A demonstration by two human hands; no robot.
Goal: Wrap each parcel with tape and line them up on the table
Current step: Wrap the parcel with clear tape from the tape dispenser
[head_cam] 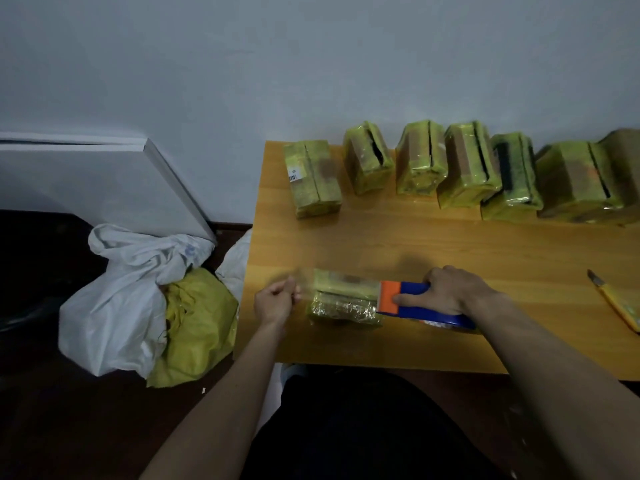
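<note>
**Tape drawn across a parcel at the table's near edge**

Parcel (344,299) in yellow wrapping lies on the wooden table (415,244), close to the near edge and towards its left end. The right hand (450,292) grips a blue and orange tape dispenser (412,301), fingers curled over its body, with the orange end touching the parcel's right side. The left hand (277,299) is just off the parcel's left end, thumb and fingers pinched on the free end of a clear strip of tape (308,277) that stretches over the top of the parcel back to the dispenser.

Along the far edge of the table, by the pale wall, stands a row of wrapped parcels (420,157), all in glossy yellow-green covering; the leftmost (311,178) carries a small white barcode label. Several in the row lean against or touch their neighbours, and the ones at the right end run partly out of view.

Near the table's right edge lies a yellow utility knife (616,303), well apart from both hands. On the dark floor left of the table sit a white plastic bag (128,292) and a yellow bag (197,323), touching each other, with a white board (104,181) leaning behind them.
</note>
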